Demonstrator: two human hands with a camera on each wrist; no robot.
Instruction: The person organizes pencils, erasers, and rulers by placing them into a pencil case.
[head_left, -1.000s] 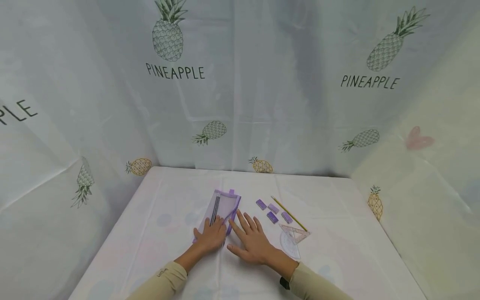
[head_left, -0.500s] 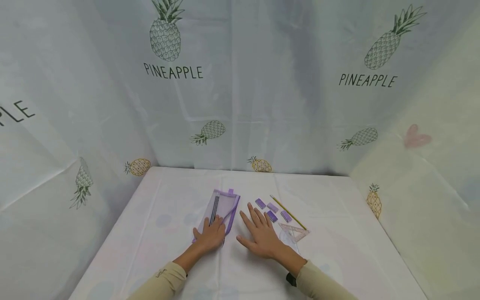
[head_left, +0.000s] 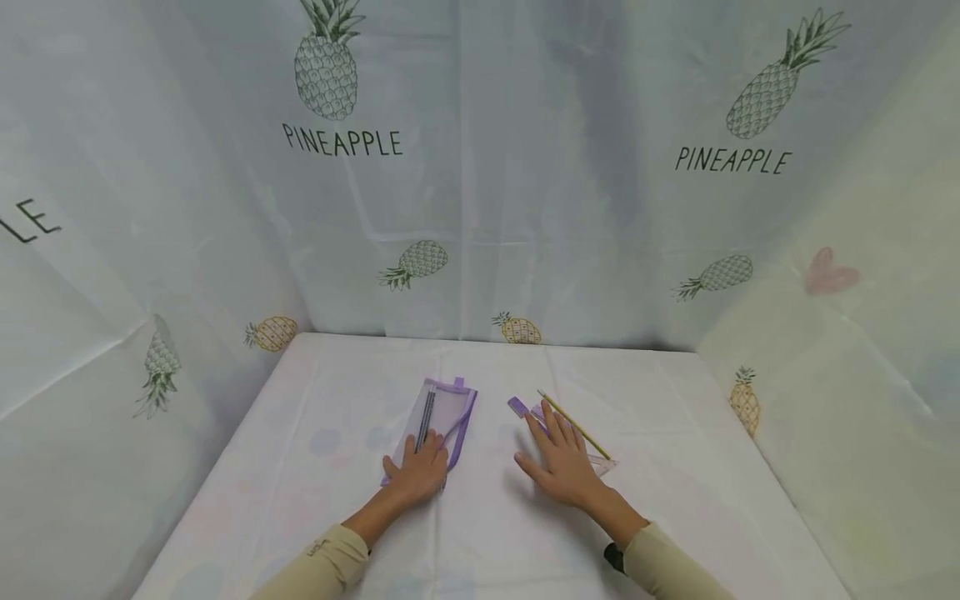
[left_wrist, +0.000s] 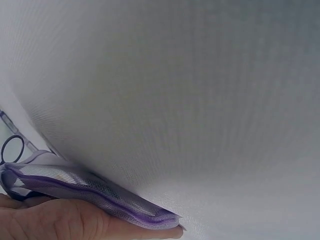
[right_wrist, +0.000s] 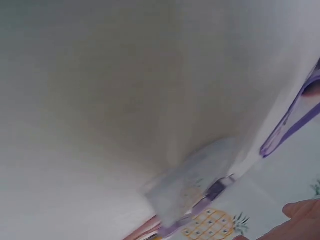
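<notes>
A: What did we have nearest us?

B: The left hand [head_left: 418,477], at eleven o'clock from the near edge, lay on the mesh pouch [head_left: 452,408] with its fingers spread, not curled round it. The right hand [head_left: 561,473], at one o'clock and well apart from it, also had straight, parted fingers, and gripped nothing that we could see.

A: Which one had just moved?

B: The right. A second earlier we had its fingertips at the pouch's three o'clock side; by now it had swung out over the loose pieces. The left hand and the pouch had stayed put, dark slim sticks [head_left: 427,408] showing through the mesh.

A: What did the right hand cover?

B: Most of the set square [head_left: 606,462], and the protractor, which we lost from the head view. Past its fingertips, one purple block [head_left: 517,406] lay in plain sight, with the yellow pencil [head_left: 577,427] slanting beyond the fingers towards five o'clock. Whether it touched any of them, we could not tell.

A: And what did we make of that?

B: We judged that attention had passed from pouch to loose pieces, the left hand steadying the pouch meanwhile.
</notes>
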